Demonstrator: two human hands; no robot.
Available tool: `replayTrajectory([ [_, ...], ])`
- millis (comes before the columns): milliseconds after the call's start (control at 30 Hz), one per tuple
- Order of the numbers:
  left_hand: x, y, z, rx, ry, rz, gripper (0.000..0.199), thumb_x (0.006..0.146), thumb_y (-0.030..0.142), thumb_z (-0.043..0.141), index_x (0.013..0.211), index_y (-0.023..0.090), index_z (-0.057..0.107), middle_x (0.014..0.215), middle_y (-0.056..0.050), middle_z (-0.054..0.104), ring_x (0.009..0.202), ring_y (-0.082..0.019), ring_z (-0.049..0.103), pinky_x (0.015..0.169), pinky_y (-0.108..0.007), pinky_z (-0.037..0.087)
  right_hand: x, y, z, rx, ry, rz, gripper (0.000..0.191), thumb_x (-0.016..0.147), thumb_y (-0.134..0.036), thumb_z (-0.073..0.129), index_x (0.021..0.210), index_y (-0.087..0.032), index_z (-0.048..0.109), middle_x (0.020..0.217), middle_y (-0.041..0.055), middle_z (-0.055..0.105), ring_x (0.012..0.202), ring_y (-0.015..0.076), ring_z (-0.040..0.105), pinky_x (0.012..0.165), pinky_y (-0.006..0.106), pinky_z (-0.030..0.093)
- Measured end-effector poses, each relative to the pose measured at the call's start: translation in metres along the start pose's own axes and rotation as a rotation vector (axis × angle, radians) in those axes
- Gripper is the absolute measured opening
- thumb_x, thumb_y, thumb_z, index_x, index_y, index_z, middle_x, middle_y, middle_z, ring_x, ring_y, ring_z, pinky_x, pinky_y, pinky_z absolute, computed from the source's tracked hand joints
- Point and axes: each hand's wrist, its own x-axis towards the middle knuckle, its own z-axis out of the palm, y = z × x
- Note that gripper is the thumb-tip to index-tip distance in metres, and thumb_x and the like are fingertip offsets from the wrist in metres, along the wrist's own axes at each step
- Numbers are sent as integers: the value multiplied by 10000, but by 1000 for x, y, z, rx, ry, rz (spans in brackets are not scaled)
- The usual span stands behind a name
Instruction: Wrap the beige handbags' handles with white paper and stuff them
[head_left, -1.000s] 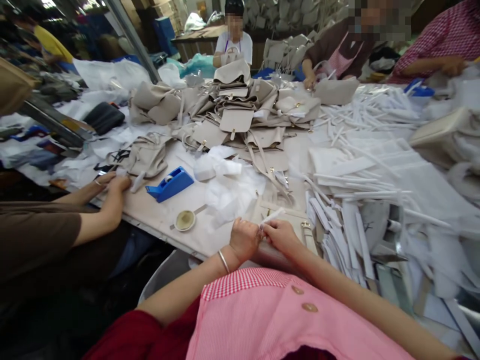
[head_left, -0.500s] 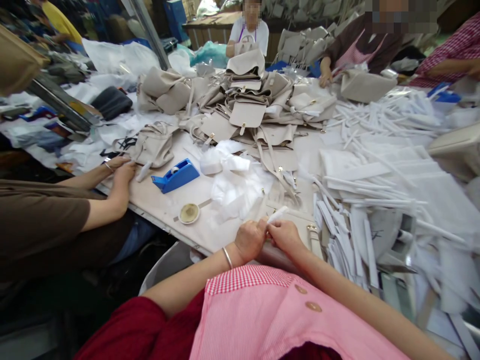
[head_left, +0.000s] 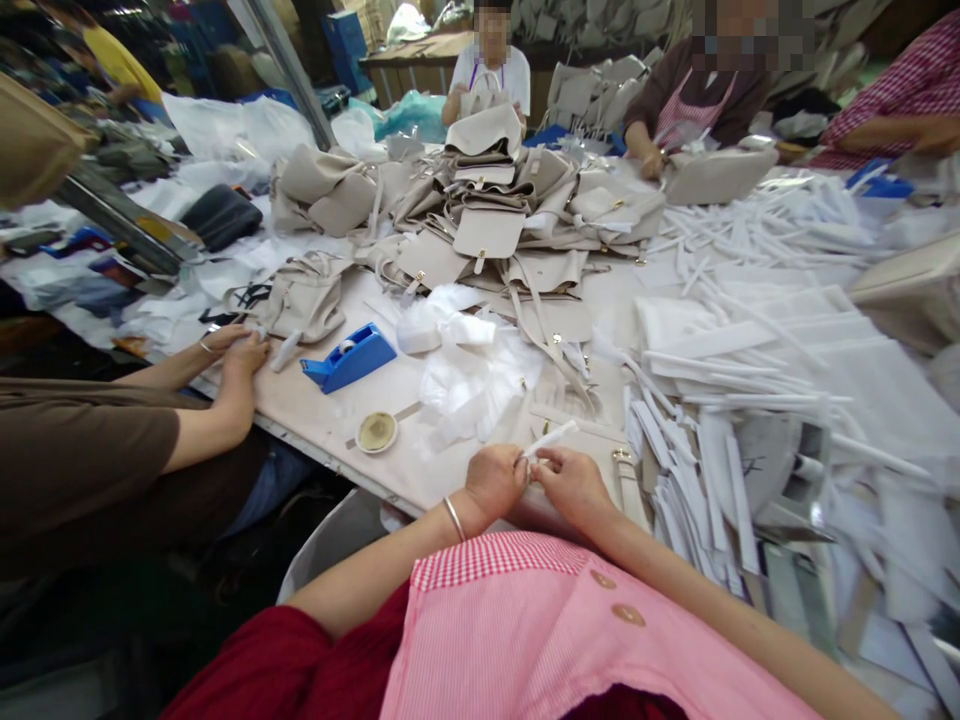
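Observation:
My left hand (head_left: 495,482) is closed around the lower end of a white wrapping strip (head_left: 556,436), close to the table's front edge. Pinching the same strip from the other side is my right hand (head_left: 574,486); the fingertips of both hands nearly meet. The strip's free end points up and to the right. What it may be wrapped around is hidden by my fingers. Just beyond lies a beige bag (head_left: 581,428), partly under the strip, with a buckled strap (head_left: 625,480) to the right of my right hand.
A blue tape dispenser (head_left: 349,358) and a small round dish (head_left: 376,432) sit on the left. Crumpled white sheets (head_left: 476,365) lie ahead, before a heap of beige bags (head_left: 487,232). White strips (head_left: 675,480) pile up at right. A co-worker's hands (head_left: 238,352) are at far left.
My hands have parted slightly, and more of the white strip shows between and above them. The view has shifted a little. A co-worker across the table has moved a bag slightly.

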Motion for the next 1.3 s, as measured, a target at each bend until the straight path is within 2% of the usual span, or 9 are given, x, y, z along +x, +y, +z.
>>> replayTrajectory([
  [200,5,4,-2,-229,-24,-162,252,845,267,517,784,164,739,736,-49,714,683,-156,609,653,-260,412,-1,9,0,45,52,94,164,705,-274,635,812,-159,679,633,31,699,548,167,617,517,253,428],
  [333,7,0,-5,-521,-139,-206,273,827,283,522,805,133,749,726,-37,708,684,-154,607,644,-250,426,3,14,0,45,59,143,126,694,-257,644,775,-161,650,618,29,685,502,143,586,471,234,398],
  [433,6,-5,-10,-748,-249,-215,279,808,287,541,881,120,752,788,-38,719,710,-153,607,665,-247,435,4,13,-3,103,-7,193,131,697,-262,646,783,-166,623,598,8,659,453,119,538,439,225,373],
  [567,5,-12,-18,-1005,-338,-226,298,778,313,606,949,111,744,797,-40,711,702,-138,589,692,-242,429,5,7,-9,266,-180,218,163,746,-308,595,811,-161,619,537,-37,575,396,95,443,408,226,332],
  [700,6,-15,-20,-1161,-420,-223,295,768,360,645,892,105,727,767,-45,689,691,-133,582,682,-236,429,11,6,-13,233,-234,58,222,753,-367,605,704,-153,640,558,-12,591,495,118,499,499,241,373],
  [867,6,-13,-16,-1036,-297,-247,378,810,479,622,729,115,685,670,-28,638,604,-112,523,581,-222,383,15,9,-10,139,-162,-185,235,822,-349,564,686,-166,625,616,0,618,593,138,536,596,253,401],
  [1033,10,-13,-18,-1244,-405,-270,448,795,550,630,742,110,693,669,-47,658,618,-137,567,639,-254,437,8,3,-17,107,-211,-363,125,848,-259,562,787,-177,634,681,-7,636,646,135,553,641,247,414],
  [1200,17,-20,-21,-1263,-481,-193,473,802,561,635,756,97,713,674,-71,676,658,-157,597,716,-281,456,15,1,-21,220,-331,-376,134,849,-249,555,867,-178,667,754,7,693,691,145,597,692,251,450],
  [1300,18,-24,-17,-1270,-456,-246,482,784,574,645,770,96,704,653,-68,668,620,-145,573,679,-272,439,23,6,-25,103,-270,-327,196,847,-240,512,829,-183,699,757,13,697,721,160,612,720,265,442],
])
